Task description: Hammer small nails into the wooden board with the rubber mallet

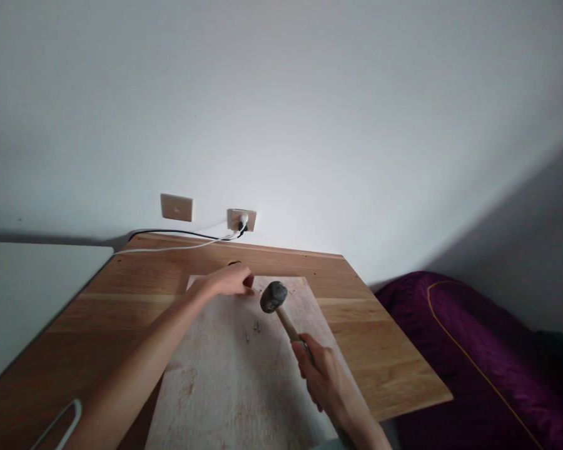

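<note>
My right hand (319, 370) is closed around the wooden handle of a mallet (276, 303), whose dark head hovers over the far part of a pale plywood board (225, 381). My left hand (231, 280) reaches across the board's far edge with fingers pinched together beside the mallet head; what they pinch is too small to name. A few loose nails (252, 329) lie on the board between my hands.
The board lies on a wooden desk (385, 350) against a white wall. Two wall plates, one with a plug and cables (241, 220), sit behind the desk. A white surface (23, 294) adjoins on the left, a purple cushion (469, 350) on the right.
</note>
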A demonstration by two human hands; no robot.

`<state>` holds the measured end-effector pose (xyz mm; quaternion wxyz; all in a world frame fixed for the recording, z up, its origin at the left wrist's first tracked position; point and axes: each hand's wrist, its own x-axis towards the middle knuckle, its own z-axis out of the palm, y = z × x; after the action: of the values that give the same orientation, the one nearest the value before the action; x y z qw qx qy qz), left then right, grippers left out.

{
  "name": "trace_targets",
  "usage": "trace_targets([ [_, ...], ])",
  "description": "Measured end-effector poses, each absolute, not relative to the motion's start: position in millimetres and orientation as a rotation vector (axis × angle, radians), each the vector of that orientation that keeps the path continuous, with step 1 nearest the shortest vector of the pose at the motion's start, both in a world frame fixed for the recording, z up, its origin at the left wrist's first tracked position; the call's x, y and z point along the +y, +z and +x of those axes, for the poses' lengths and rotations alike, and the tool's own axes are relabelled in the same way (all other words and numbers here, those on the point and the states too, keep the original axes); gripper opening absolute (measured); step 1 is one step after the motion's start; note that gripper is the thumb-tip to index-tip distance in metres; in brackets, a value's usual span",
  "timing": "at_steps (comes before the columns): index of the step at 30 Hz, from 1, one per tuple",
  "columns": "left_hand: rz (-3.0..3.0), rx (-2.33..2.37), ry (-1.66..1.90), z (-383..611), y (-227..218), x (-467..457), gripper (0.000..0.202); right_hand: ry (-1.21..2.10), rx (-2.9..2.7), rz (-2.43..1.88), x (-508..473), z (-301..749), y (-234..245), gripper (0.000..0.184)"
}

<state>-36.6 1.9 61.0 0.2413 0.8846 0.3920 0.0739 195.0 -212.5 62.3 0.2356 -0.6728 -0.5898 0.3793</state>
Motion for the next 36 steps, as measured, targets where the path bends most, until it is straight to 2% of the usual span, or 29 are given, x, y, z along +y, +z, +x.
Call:
trace_targets([
  [5,2.517,1.082,0.218,-31,59,1,0.011,1.018,-1.648,-1.902,-214,202,52,0.051],
  [11,2.452,1.025,0.217,-33,51,6,0.006,0.954,-1.683,-1.79,-203,189,74,0.046],
  [14,2.399,0.952,0.221,-40,52,7,0.013,0.933,-1.661,-1.755,-192,179,81,0.046],
  [18,2.383,1.007,0.2,-50,58,7,0.035,0.898,-1.747,-1.708,-176,169,80,0.039],
  [22,2.386,1.005,0.171,-50,59,5,0.022,0.917,-1.833,-1.714,-170,168,71,0.036],
  [26,2.365,0.997,0.199,-46,58,3,0.012,0.962,-1.724,-1.731,-181,177,59,0.047],
  [31,2.352,1.052,0.24,-41,61,1,0.016,1.109,-1.618,-1.814,-202,192,52,0.055],
  [36,2.436,1.026,0.277,-37,60,0,0.01,1.104,-1.628,-1.797,-207,198,52,0.05],
])
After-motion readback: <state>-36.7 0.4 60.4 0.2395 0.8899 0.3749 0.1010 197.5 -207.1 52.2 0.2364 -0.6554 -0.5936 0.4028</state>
